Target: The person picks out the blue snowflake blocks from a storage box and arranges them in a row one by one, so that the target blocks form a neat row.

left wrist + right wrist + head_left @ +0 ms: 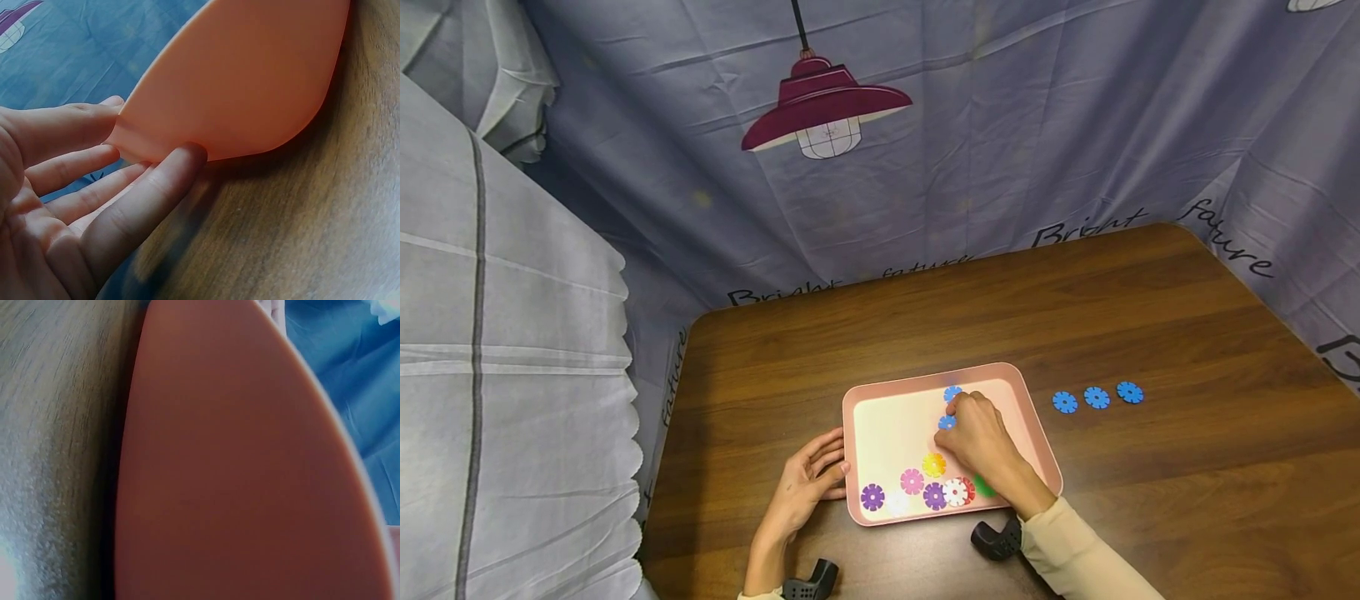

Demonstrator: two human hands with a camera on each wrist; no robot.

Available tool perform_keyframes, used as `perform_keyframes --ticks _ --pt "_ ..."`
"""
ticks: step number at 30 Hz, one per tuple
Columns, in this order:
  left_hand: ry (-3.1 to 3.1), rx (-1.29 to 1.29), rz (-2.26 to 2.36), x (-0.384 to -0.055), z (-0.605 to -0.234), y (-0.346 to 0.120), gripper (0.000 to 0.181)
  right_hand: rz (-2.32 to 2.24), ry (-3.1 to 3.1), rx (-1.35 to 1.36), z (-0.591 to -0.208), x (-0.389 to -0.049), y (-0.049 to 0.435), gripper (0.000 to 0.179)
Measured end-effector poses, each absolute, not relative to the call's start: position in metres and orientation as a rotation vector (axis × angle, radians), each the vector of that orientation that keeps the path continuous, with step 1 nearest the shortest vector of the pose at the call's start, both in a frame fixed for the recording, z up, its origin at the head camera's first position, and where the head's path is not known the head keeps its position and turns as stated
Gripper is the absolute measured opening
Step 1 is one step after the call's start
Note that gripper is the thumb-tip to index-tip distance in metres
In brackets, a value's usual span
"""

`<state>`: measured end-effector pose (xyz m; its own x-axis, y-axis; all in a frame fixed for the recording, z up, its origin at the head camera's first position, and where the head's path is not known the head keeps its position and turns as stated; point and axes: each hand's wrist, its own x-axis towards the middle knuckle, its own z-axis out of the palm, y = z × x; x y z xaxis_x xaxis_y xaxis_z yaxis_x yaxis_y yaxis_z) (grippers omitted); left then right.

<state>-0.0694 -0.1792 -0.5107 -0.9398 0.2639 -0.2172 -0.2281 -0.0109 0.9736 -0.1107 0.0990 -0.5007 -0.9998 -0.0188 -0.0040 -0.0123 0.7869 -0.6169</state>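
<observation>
A pink tray (856, 433) with a pale inside lies on the table. My right hand (981, 437) reaches into it in the head view, thumb and index finger at opposite edges of a blue snowflake disc (947, 422). Another blue snowflake disc (952, 393) lies just beyond the fingers. My left hand (805, 483) is at the tray's left side. Seen from the left wrist, its fairly straight fingers and thumb (178, 172) touch the tray wall (237, 81). The tray's outer wall (237, 456) fills most of the right wrist view, which hides the right fingers.
Along the tray's near side lie purple (872, 497), pink (912, 481), yellow (934, 464), white (955, 492) and partly covered green discs (984, 487). Three blue discs (1097, 397) form a row on the wooden table (1187, 483), right of the tray. Curtains hang around the table.
</observation>
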Motion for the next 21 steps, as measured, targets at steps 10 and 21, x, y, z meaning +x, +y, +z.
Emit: perform_keyframes --ticks 10,21 --pt "1.916 0.032 2.029 -0.0686 -0.5092 -0.1788 0.056 -1.022 2.947 -0.017 -0.4987 -0.111 0.0994 0.028" --pt "1.922 0.025 2.03 -0.0689 -0.5113 -0.1792 0.057 -1.017 2.936 -0.006 -0.4981 -0.111 0.0994 0.028"
